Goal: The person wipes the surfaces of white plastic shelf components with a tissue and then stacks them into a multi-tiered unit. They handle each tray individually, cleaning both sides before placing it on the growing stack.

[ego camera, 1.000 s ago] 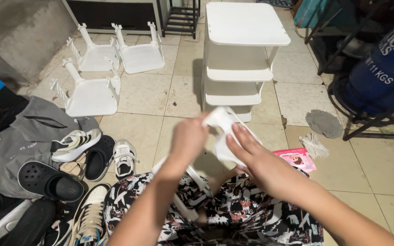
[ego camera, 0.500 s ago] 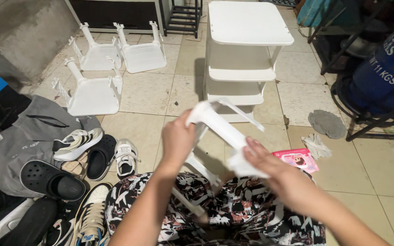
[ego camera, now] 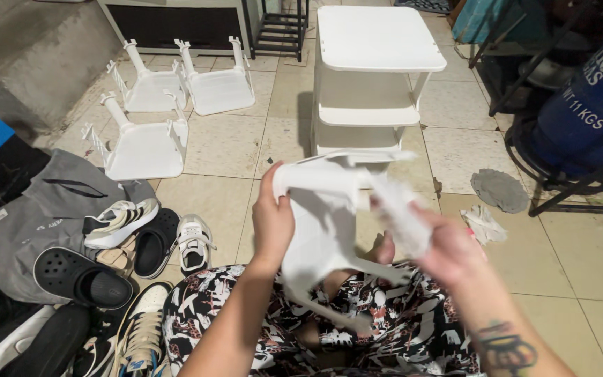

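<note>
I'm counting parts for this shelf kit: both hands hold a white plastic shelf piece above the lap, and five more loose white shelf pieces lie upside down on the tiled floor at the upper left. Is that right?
Not quite. The head view shows three loose white shelf pieces lying upside down on the tiled floor, not five. The rest holds: the left hand and right hand hold a white plastic shelf piece above the lap.

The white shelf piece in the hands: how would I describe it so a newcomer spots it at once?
Start at the assembled white rack standing on the tiled floor. Just in front of it, over the patterned lap, the left hand and right hand hold a white shelf piece. Three like it lie legs-up on the floor to the left; this is the only one lifted and tilted.
</note>
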